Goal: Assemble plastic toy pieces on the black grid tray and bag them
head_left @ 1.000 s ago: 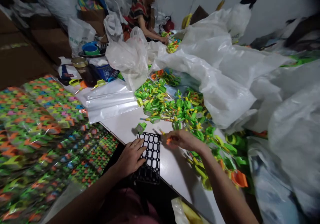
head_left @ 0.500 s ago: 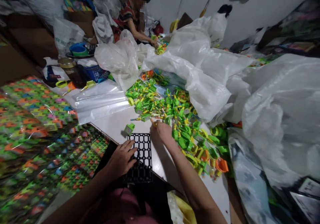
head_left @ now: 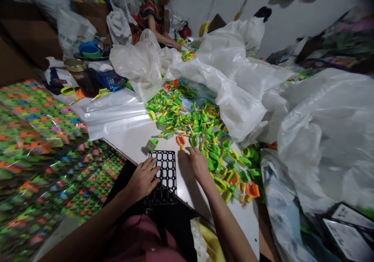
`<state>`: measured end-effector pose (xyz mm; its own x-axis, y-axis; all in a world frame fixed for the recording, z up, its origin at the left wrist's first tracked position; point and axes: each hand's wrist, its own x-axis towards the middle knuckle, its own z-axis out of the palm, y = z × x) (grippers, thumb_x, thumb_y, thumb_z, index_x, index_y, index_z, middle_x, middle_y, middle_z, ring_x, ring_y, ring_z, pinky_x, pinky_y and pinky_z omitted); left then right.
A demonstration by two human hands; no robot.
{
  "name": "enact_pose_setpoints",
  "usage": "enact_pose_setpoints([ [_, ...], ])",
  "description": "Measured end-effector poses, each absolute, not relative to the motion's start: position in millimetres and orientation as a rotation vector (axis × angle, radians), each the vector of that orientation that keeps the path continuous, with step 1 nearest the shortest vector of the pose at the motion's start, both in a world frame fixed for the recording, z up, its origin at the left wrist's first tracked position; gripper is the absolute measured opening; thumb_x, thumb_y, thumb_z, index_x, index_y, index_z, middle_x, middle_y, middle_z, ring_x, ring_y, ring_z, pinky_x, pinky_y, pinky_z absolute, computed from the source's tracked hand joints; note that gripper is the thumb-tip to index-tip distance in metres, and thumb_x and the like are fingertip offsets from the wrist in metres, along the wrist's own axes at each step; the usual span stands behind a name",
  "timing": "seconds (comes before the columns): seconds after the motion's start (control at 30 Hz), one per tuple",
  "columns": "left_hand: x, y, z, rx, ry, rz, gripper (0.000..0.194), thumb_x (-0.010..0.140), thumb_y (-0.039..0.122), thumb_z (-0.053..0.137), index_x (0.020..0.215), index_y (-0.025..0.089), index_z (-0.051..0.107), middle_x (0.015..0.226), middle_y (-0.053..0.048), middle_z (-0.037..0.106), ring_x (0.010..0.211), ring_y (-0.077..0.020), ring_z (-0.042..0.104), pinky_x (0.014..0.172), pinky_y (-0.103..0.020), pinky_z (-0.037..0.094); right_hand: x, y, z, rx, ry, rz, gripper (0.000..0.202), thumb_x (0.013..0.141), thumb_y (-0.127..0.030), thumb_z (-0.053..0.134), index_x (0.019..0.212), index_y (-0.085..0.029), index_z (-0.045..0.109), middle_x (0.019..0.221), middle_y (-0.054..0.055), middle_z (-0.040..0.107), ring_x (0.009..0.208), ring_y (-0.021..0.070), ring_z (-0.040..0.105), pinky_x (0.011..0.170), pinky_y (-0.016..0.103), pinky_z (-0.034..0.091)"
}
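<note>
Left of centre in the lower frame, the left hand (head_left: 143,178) is lying open and spread over the left side of a black plastic grid tray (head_left: 168,171). Near frame centre, the right hand (head_left: 197,161) is resting half-curled just beside an orange plastic ring-shaped piece (head_left: 184,140); whether it is pinching the piece's yellow end, I cannot tell. Green-and-yellow plastic pieces (head_left: 214,153) are lying heaped beyond and to the right.

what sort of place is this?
Probably a small workshop or packing room: a heap of mostly green plastic pieces on a white table, rows of colourful pieces under clear plastic, and another person at similar pieces behind.
</note>
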<state>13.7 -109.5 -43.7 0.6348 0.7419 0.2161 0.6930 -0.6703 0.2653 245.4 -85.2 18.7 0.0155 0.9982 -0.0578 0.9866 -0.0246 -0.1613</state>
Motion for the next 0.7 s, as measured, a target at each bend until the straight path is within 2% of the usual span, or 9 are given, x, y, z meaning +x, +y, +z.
enact_pose_setpoints([
  [0.17, 26, -116, -47, 2.639, 1.257, 0.395, 0.036, 0.087, 0.025, 0.055, 0.121, 0.017, 0.063, 0.140, -0.016, 0.053, 0.130, -0.0337, 0.048, 0.100, -0.049, 0.046, 233, -65, 4, -2.403, -1.783, 0.350, 0.024, 0.093, -0.023, 0.045, 0.098, -0.012, 0.066, 0.093, 0.013, 0.067, 0.081, 0.0199, 0.063, 0.064, 0.026, 0.042],
  [0.27, 29, -118, -48, 2.595, 1.246, 0.387, 0.038, 0.087, 0.027, 0.057, 0.124, 0.018, 0.061, 0.141, -0.016, 0.052, 0.131, -0.0334, 0.046, 0.101, -0.049, 0.044, 232, -61, 7, -2.097, -1.526, 0.614, 0.018, 0.086, -0.030, 0.056, 0.088, -0.014, 0.064, 0.078, 0.006, 0.064, 0.071, 0.0175, 0.059, 0.063, 0.025, 0.042],
  [0.37, 29, -118, -50, 2.552, 1.238, 0.422, 0.039, 0.088, 0.028, 0.056, 0.126, 0.018, 0.059, 0.141, -0.014, 0.052, 0.133, -0.0314, 0.044, 0.104, -0.048, 0.041, 222, -73, 4, -1.657, -1.316, 0.801, 0.029, 0.075, -0.042, 0.067, 0.087, -0.017, 0.060, 0.070, 0.000, 0.059, 0.064, 0.0149, 0.054, 0.060, 0.024, 0.043],
  [0.43, 29, -118, -51, 2.532, 1.250, 0.437, 0.040, 0.089, 0.028, 0.056, 0.127, 0.019, 0.059, 0.141, -0.014, 0.052, 0.134, -0.0304, 0.043, 0.106, -0.048, 0.039, 209, -82, -7, -1.544, -1.264, 0.931, 0.028, 0.073, -0.041, 0.068, 0.085, -0.017, 0.059, 0.069, -0.001, 0.059, 0.063, 0.0147, 0.054, 0.059, 0.024, 0.044],
  [0.53, 27, -117, -52, 2.533, 1.224, 0.454, 0.040, 0.089, 0.030, 0.056, 0.127, 0.020, 0.058, 0.141, -0.013, 0.052, 0.135, -0.0294, 0.042, 0.107, -0.047, 0.039, 191, -85, -31, -1.562, -1.270, 1.037, 0.022, 0.078, -0.038, 0.059, 0.084, -0.017, 0.062, 0.075, 0.002, 0.064, 0.067, 0.0160, 0.058, 0.062, 0.026, 0.047],
  [0.7, 27, -117, -50, 2.522, 1.198, 0.466, 0.039, 0.089, 0.029, 0.055, 0.127, 0.019, 0.058, 0.141, -0.014, 0.051, 0.136, -0.0298, 0.041, 0.107, -0.048, 0.038, 186, -74, -48, -1.645, -1.464, 0.922, 0.021, 0.084, -0.033, 0.051, 0.085, -0.017, 0.064, 0.085, 0.005, 0.068, 0.078, 0.0173, 0.061, 0.072, 0.026, 0.048],
])
